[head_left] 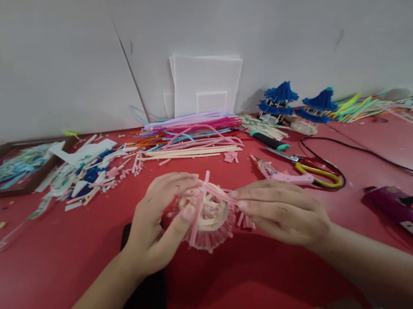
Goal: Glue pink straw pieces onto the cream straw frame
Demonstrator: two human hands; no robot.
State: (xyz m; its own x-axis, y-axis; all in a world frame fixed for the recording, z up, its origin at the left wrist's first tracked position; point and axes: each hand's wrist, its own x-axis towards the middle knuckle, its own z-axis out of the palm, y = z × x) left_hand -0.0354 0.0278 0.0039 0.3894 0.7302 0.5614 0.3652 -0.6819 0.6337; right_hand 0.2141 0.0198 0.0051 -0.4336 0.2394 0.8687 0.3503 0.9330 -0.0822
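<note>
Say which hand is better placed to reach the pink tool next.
Probably the right hand: it is nearer the pink tool, while the left hand has its thumb against the pink-and-cream piece.

L grip (153, 227) cupped, thumb opp. fingers; R grip (286, 210) pinched, fingers together & near-straight; forearms (372, 259) angled in.

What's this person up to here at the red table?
Someone is working with bare hands on a small round piece made of pink and cream strips. The left hand steadies it, thumb pressed on its side, while the fingertips of the right hand pinch a pink strip at the other side. A pile of coloured strips lies behind, and what looks like a pink glue gun lies beyond the right hand, beside yellow-handled scissors.
</note>
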